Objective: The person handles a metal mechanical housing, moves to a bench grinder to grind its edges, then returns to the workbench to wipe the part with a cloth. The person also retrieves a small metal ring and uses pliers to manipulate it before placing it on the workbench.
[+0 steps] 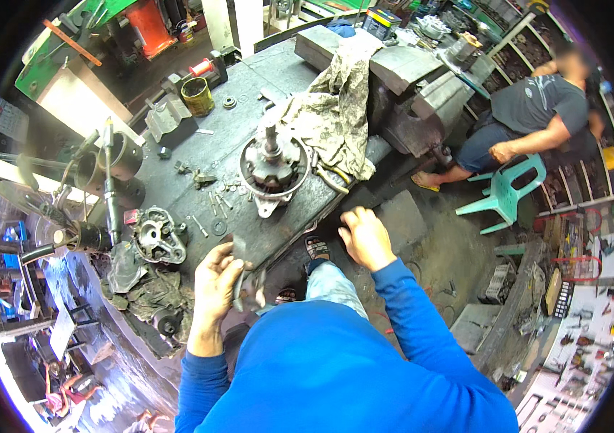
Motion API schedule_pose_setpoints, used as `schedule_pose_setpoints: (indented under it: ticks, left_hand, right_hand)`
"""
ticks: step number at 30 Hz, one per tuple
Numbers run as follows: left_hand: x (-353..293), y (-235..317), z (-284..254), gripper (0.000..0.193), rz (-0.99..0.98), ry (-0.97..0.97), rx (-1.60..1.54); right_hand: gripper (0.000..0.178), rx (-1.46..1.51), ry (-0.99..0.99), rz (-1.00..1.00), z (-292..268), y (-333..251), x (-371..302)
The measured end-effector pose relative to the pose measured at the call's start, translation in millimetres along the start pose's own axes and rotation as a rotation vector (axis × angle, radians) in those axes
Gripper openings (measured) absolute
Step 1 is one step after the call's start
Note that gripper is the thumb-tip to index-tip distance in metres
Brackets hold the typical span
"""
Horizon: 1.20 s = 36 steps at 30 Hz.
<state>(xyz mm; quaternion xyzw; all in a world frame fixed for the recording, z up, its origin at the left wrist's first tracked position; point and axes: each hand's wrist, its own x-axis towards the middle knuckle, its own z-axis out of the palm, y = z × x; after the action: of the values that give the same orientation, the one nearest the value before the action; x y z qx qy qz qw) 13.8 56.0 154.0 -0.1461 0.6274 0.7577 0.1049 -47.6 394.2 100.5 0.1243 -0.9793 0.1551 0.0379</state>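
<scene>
My left hand [214, 285] is closed, with the thumb pressed against the fingers, on a thin greyish piece [243, 278] by the bench's front edge; blur hides its kind. My right hand [367, 237] hangs off the edge, fingers curled in and nothing visible in them. Between and beyond my hands, an alternator half with its rotor [274, 167] stands shaft up on the dark workbench [238, 79]. The other metal housing [159, 234] lies left of it, near my left hand. Small bolts [219, 203] and a washer [219, 228] are scattered between them.
A stained rag [339, 101] and yellow-handled pliers [333, 177] lie beside the rotor, next to a large vise [422, 101]. A yellow can [197, 97] stands at the back. At right, a person [538, 108] sits by a green plastic chair [505, 191]. Dark rags [144, 289] lie left.
</scene>
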Motion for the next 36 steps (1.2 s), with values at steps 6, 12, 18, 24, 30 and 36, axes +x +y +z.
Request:
schedule_pose_setpoints:
  ticks: [6,12,18,24,30,36]
  left_hand:
    - [17.1,8.4,32.4,0.044,0.03,0.207,0.151]
    - [19.1,30.6,66.0,0.029,-0.055,0.201,0.465]
    - [40.9,45.7,120.7,0.012,-0.179,-0.125,0.616]
    - [61.6,47.3,182.1,0.014,-0.008,-0.22,0.448]
    - [68.9,45.9,222.7,0.021,-0.047,-0.573,0.743]
    - [75.6,36.2,280.5,0.024,0.052,-0.666,0.863]
  right_hand:
    - [0.046,-0.104,-0.065,-0.082,30.7,42.5,112.0]
    - [0.044,-0.1,-0.303,-0.196,33.9,61.8,140.9]
    - [0.048,0.391,-0.434,-0.168,-28.3,67.2,135.5]
    - [0.041,0.898,-0.622,-0.388,-83.4,52.8,86.3]
    - [0.029,0.637,-0.394,-0.12,-114.8,76.2,9.9]
    - [0.037,0.588,-0.298,0.047,-155.8,141.9,-9.4]
